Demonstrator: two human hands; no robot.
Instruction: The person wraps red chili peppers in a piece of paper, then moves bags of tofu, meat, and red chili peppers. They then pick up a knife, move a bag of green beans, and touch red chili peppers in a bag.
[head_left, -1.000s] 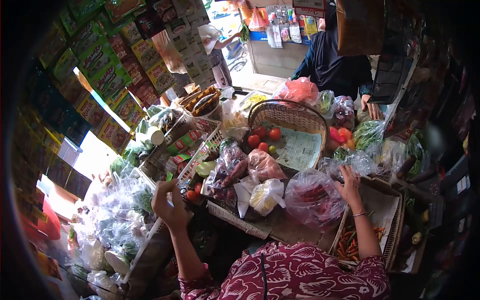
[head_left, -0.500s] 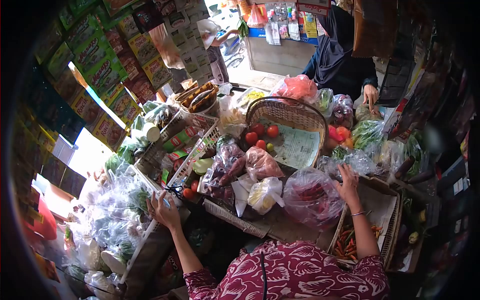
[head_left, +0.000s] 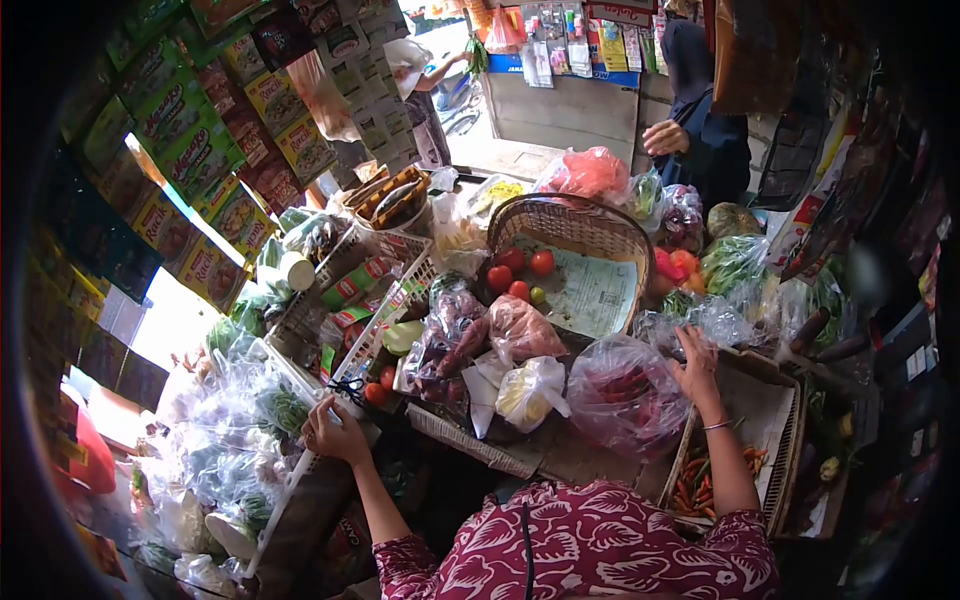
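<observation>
My left hand (head_left: 336, 430) is at the corner of a white plastic crate (head_left: 290, 492) at left, its fingers curled inward. What lies under the fingers, if anything, is hidden. Just above it is a small tangle of black loops (head_left: 347, 388). Fingers apart, my right hand (head_left: 697, 368) rests beside a clear plastic bag of red chillies (head_left: 625, 395), at the edge of a shallow box (head_left: 765, 395), and grips nothing. Loose orange chillies (head_left: 693, 487) lie in that box, below my right wrist.
A wicker basket (head_left: 645, 255) holding tomatoes (head_left: 500, 278) stands mid-table. Bagged vegetables (head_left: 225, 420) fill the left crate. Hanging sachets (head_left: 190, 140) crowd the upper left. Across the stall stands another person (head_left: 715, 150), with one hand (head_left: 666, 138) raised.
My left hand has gone from spread fingers to curled ones and sits slightly lower. My right hand has stayed put. The person opposite has lifted a hand from the produce and shifted back.
</observation>
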